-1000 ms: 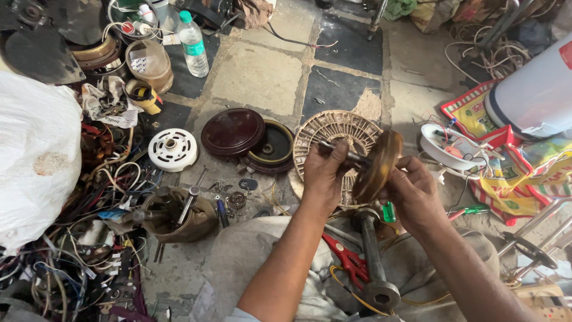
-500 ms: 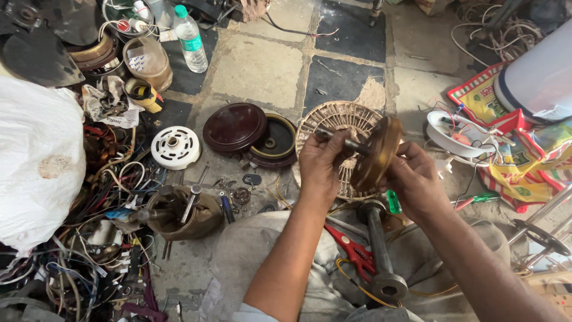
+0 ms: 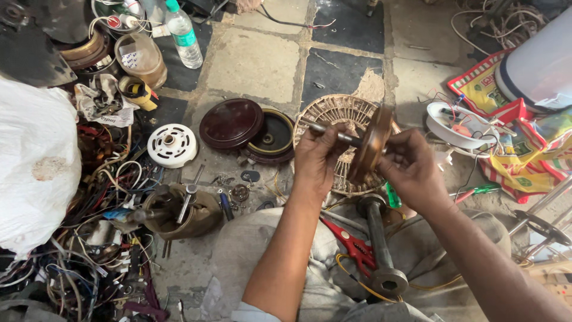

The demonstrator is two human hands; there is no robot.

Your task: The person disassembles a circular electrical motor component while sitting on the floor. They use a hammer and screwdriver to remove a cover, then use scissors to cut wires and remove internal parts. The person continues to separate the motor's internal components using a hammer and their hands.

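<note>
I hold a brown disc-shaped rotor [image 3: 372, 143] on a steel shaft [image 3: 333, 133] up over the floor. My left hand [image 3: 319, 161] grips the shaft on the left of the disc. My right hand [image 3: 411, 170] holds the other side, behind the disc. Below them lies a round wound coil with pale windings [image 3: 339, 113]. A dark metal stand with a round base [image 3: 381, 250] rests by my lap, beside red-handled pliers [image 3: 351, 241].
Two dark maroon round covers [image 3: 232, 123] lie to the left, with a white slotted disc [image 3: 172, 145] and a brown motor housing [image 3: 179, 209]. Tangled wires [image 3: 89, 250] fill the lower left. A plastic bottle [image 3: 182, 33] stands at the back. A white bowl [image 3: 456, 125] and colourful bags [image 3: 518, 137] are at right.
Both hands keep their hold on the rotor and shaft; the disc's tilt has shifted slightly. The view has drifted a little.
</note>
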